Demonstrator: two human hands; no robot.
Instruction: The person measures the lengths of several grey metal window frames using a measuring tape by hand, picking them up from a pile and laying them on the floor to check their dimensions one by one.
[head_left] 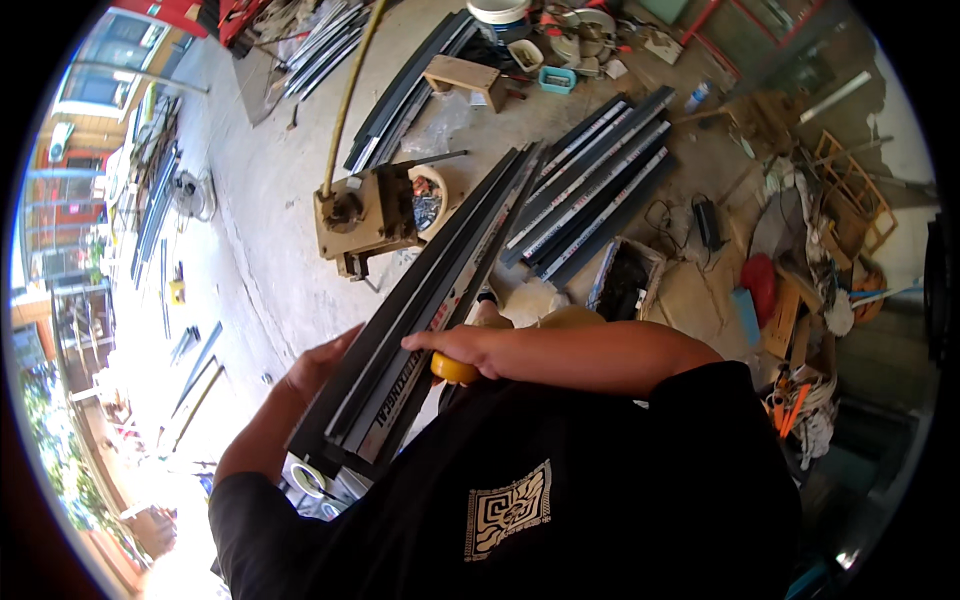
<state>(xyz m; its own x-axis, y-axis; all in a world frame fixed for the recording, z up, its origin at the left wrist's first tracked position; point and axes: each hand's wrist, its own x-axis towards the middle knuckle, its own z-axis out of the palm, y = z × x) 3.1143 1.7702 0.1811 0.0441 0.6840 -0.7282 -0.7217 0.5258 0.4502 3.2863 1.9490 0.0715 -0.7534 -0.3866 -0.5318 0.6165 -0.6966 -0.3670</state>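
In the head view, the dark metal profiles lie slantwise in front of the person, near ends at lower left, far ends toward the upper right. A pale strip along them carries bold dark capitals and smaller red marks. The profiles of the stack beyond bear printed pale strips too, their print too small to read. A pale square maze-like emblem marks the black shirt.

The right hand curls around a yellow roll, thumb stretched over the pale strip. The left hand is at the profiles' left edge; its fingertips are hidden, so its grip cannot be told.

Left of the profiles stands a brown machine with a long yellow pole, a bowl just beside it. An open box sits near the stack; a wooden stool, white bucket and blue basin stand farther off. The concrete floor is cluttered at right, and glaring daylight floods the left.
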